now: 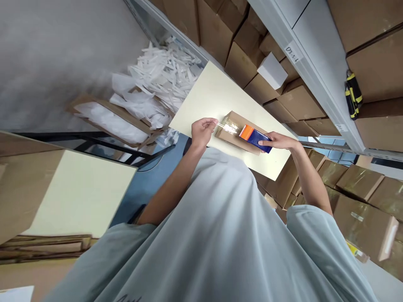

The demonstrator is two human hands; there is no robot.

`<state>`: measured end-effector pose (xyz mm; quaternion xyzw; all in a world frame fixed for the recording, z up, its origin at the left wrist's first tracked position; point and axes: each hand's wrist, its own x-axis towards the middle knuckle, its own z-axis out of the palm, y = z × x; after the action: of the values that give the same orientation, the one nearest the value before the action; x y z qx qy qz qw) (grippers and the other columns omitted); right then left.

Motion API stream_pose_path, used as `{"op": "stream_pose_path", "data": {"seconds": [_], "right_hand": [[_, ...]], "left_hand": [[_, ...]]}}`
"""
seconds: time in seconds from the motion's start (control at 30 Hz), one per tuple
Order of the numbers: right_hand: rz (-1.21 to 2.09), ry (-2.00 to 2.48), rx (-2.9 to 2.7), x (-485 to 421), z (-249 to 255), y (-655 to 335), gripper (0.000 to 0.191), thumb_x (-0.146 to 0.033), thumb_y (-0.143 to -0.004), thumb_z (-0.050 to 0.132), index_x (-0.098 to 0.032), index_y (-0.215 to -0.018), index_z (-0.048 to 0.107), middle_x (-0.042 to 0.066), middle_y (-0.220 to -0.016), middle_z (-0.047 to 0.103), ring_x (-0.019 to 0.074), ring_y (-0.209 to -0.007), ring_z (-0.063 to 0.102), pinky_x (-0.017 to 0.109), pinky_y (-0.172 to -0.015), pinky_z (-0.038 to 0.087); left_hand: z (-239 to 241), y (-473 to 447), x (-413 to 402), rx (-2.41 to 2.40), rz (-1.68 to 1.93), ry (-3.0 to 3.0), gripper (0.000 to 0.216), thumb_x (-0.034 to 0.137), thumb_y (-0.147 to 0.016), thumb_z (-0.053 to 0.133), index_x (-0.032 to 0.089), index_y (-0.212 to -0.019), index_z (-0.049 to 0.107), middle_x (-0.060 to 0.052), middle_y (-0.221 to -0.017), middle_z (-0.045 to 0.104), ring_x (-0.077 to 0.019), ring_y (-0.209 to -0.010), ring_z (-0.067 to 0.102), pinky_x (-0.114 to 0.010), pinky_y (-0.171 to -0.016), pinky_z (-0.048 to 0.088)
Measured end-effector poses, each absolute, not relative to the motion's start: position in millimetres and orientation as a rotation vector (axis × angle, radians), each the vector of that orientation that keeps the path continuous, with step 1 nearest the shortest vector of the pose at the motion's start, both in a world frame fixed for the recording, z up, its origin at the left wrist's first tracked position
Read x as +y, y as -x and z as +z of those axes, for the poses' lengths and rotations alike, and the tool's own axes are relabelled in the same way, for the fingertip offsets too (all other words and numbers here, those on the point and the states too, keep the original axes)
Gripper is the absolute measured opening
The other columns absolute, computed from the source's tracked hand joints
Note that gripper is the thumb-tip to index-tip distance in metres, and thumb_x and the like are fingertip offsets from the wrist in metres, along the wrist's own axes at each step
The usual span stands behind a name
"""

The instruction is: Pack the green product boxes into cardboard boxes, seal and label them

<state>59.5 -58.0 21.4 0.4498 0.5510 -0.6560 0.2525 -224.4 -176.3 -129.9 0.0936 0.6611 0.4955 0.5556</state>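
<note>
A brown cardboard box (231,133) lies on the pale tabletop in front of me, with shiny clear tape (232,126) across its left part. My right hand (278,141) grips a blue and orange tape dispenser (258,139), its orange end pointing left over the top of the box. At the box's left end my left hand (204,129) is closed in a pinch. A thin pale strip, seemingly the tape's end, runs from its fingertips to the box. The far side of the dispenser is hidden.
Stacked cartons and a small white box (272,71) fill the shelving beyond the pale table (201,98). Yellow-and-black tools (353,95) rest on a shelf. White paper scraps (166,69) are heaped at the table's left, near an open carton (110,121). Another table (85,188) stands at left.
</note>
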Motion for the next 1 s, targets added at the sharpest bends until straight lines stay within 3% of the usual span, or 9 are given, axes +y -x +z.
{"op": "stream_pose_path", "data": {"seconds": [0.23, 0.5, 0.6, 0.67, 0.73, 0.8, 0.87, 0.93, 1.0], "right_hand": [[-1.744, -1.235, 1.356, -46.5, 13.3, -45.9, 0.071, -0.088, -0.080, 0.084, -0.018, -0.087, 0.076, 0.006, -0.084, 0.081, 0.0176, -0.074, 0.071, 0.030, -0.076, 0.059], [-1.663, -1.310, 1.255, -45.2, 15.1, -33.9, 0.074, -0.092, -0.077, 0.082, -0.019, -0.087, 0.074, 0.003, -0.080, 0.078, 0.0183, -0.073, 0.070, 0.030, -0.071, 0.057], [-1.649, -1.320, 1.215, -47.2, 19.2, -28.7, 0.074, -0.092, -0.077, 0.082, -0.019, -0.085, 0.074, 0.004, -0.083, 0.079, 0.0181, -0.073, 0.070, 0.030, -0.072, 0.057], [-1.660, -1.340, 1.199, -49.0, 20.7, -27.5, 0.074, -0.092, -0.077, 0.081, -0.020, -0.087, 0.074, 0.004, -0.085, 0.080, 0.0181, -0.074, 0.070, 0.030, -0.073, 0.057], [-1.676, -1.363, 1.196, -50.9, 20.9, -28.0, 0.075, -0.093, -0.076, 0.080, -0.019, -0.089, 0.073, 0.005, -0.085, 0.080, 0.0181, -0.074, 0.070, 0.030, -0.073, 0.057], [-1.680, -1.361, 1.212, -52.2, 20.3, -29.5, 0.077, -0.095, -0.075, 0.080, -0.018, -0.088, 0.074, 0.006, -0.084, 0.080, 0.0184, -0.074, 0.070, 0.030, -0.073, 0.057], [-1.679, -1.331, 1.249, -52.1, 19.4, -31.5, 0.079, -0.096, -0.076, 0.078, -0.018, -0.087, 0.076, 0.007, -0.084, 0.081, 0.0189, -0.075, 0.071, 0.030, -0.072, 0.056], [-1.687, -1.276, 1.290, -50.7, 18.1, -34.3, 0.079, -0.097, -0.079, 0.075, -0.018, -0.085, 0.076, 0.007, -0.084, 0.081, 0.0196, -0.075, 0.071, 0.030, -0.071, 0.056], [-1.702, -1.218, 1.331, -48.5, 15.0, -37.7, 0.078, -0.096, -0.081, 0.073, -0.018, -0.083, 0.076, 0.007, -0.083, 0.081, 0.0200, -0.074, 0.071, 0.031, -0.071, 0.056]], "left_hand": [[-164.3, 225.9, -173.8, 1.525, 1.048, -0.126, 0.021, 0.035, -0.075, 0.088, 0.016, -0.083, 0.082, -0.006, -0.082, 0.079, -0.0177, -0.078, 0.067, -0.028, -0.069, 0.052], [-182.5, 220.6, -170.0, 1.340, 0.750, -0.018, 0.052, 0.057, -0.062, 0.104, 0.017, -0.087, 0.083, -0.007, -0.085, 0.081, -0.0207, -0.084, 0.070, -0.030, -0.078, 0.055], [-184.8, 224.0, -173.9, 1.453, 0.667, -0.205, 0.067, 0.056, -0.074, 0.099, 0.014, -0.124, 0.083, -0.013, -0.109, 0.085, -0.0242, -0.094, 0.076, -0.036, -0.094, 0.060], [-183.6, 229.9, -178.4, 1.569, 0.617, -0.388, 0.087, 0.054, -0.082, 0.093, 0.013, -0.154, 0.069, -0.019, -0.133, 0.081, -0.0271, -0.104, 0.078, -0.041, -0.103, 0.061], [-178.2, 235.4, -181.5, 1.596, 0.654, -0.619, 0.095, 0.055, -0.092, 0.085, 0.014, -0.170, 0.052, -0.024, -0.158, 0.067, -0.0311, -0.123, 0.077, -0.045, -0.111, 0.060], [-169.0, 236.6, -180.3, 1.471, 0.746, -0.953, 0.104, 0.060, -0.094, 0.082, 0.015, -0.178, 0.040, -0.027, -0.178, 0.046, -0.0373, -0.154, 0.061, -0.049, -0.125, 0.052], [-158.9, 231.6, -173.4, 1.251, 0.754, -1.331, 0.132, 0.067, -0.082, 0.093, 0.013, -0.183, 0.027, -0.030, -0.188, 0.025, -0.0462, -0.175, 0.031, -0.059, -0.140, 0.034], [-151.3, 221.8, -162.7, 1.066, 0.662, -1.631, 0.161, 0.071, -0.064, 0.104, 0.008, -0.184, 0.017, -0.034, -0.190, 0.012, -0.0543, -0.178, 0.008, -0.069, -0.144, 0.012], [-148.0, 211.2, -151.7, 0.976, 0.547, -1.803, 0.173, 0.071, -0.057, 0.107, 0.004, -0.184, 0.010, -0.037, -0.189, 0.006, -0.0577, -0.177, -0.002, -0.075, -0.142, -0.001]]}}
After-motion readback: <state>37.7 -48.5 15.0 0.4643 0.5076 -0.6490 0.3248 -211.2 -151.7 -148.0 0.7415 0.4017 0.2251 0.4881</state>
